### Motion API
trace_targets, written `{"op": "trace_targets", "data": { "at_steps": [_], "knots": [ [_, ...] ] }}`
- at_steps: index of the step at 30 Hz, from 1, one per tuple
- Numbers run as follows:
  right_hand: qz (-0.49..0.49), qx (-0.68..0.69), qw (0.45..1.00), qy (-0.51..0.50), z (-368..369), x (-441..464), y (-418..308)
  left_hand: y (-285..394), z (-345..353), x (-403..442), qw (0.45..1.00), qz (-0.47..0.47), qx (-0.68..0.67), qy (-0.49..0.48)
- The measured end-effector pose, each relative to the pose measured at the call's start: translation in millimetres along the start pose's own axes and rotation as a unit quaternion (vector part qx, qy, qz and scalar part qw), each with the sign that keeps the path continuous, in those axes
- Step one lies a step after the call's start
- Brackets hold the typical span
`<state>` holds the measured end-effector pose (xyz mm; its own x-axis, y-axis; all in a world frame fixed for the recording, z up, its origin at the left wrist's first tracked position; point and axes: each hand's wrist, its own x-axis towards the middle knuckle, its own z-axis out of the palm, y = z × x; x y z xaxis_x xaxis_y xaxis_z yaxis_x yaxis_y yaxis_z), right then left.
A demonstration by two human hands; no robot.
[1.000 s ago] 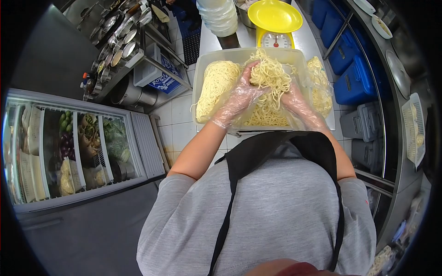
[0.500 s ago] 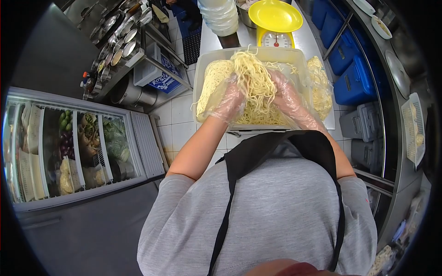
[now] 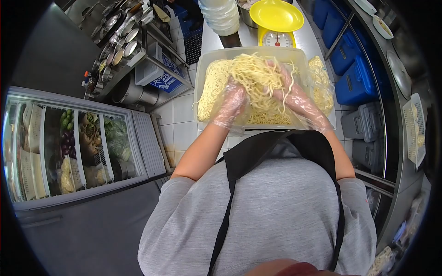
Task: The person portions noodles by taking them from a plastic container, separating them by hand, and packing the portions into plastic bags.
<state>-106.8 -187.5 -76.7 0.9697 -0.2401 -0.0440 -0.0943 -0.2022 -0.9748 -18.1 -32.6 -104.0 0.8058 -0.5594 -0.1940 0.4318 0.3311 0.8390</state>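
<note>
Both my hands wear clear plastic gloves and hold up a tangled bunch of yellow noodles (image 3: 258,73). My left hand (image 3: 234,99) supports the bunch from the left, its fingertips hidden under the strands. On the other side, my right hand (image 3: 291,92) grips the bunch, with strands hanging over its fingers. Below is a wide translucent plastic tub (image 3: 298,54). Loose noodles (image 3: 269,118) cover its floor, and a compact pile of noodles (image 3: 215,80) fills its left end.
Behind the tub stand a yellow dial scale (image 3: 277,39) and stacked clear containers (image 3: 220,18). A bag of noodles (image 3: 321,87) lies to the tub's right. A glass-topped fridge (image 3: 73,147) is at left, blue bins (image 3: 354,83) at right.
The noodle bunch has spread wider and looser between my hands. My right hand has risen slightly, and strands now drape over it.
</note>
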Motion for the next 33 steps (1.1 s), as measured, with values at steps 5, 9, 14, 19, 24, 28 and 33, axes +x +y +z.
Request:
{"op": "trace_targets", "data": {
  "at_steps": [5, 9, 14, 19, 24, 28, 33],
  "knots": [
    [-0.013, 0.006, 0.996, -0.088, -6, -8, -17, -4, -14, 2, 0.998, 0.002, 0.055, -0.018],
    [-0.058, -0.073, 0.994, -0.049, -7, 3, -3, -25, -37, 19, 0.99, -0.009, 0.137, -0.02],
    [-0.198, -0.229, 0.953, -0.015, -1, 6, 5, -47, -61, 31, 0.996, -0.011, 0.02, -0.09],
    [-0.195, -0.224, 0.955, -0.013, -1, 12, 14, -13, -18, 7, 0.981, -0.048, 0.177, -0.056],
    [-0.204, -0.241, 0.949, 0.019, -1, 18, 22, -19, -24, 9, 0.928, -0.045, 0.371, -0.005],
    [-0.169, -0.17, 0.971, 0.019, -9, 17, 13, -15, -25, 5, 0.704, 0.163, 0.689, -0.051],
    [-0.104, -0.015, 0.991, 0.078, -8, -5, -7, -10, -16, 13, 0.99, -0.074, -0.107, -0.055]
  ]
}}
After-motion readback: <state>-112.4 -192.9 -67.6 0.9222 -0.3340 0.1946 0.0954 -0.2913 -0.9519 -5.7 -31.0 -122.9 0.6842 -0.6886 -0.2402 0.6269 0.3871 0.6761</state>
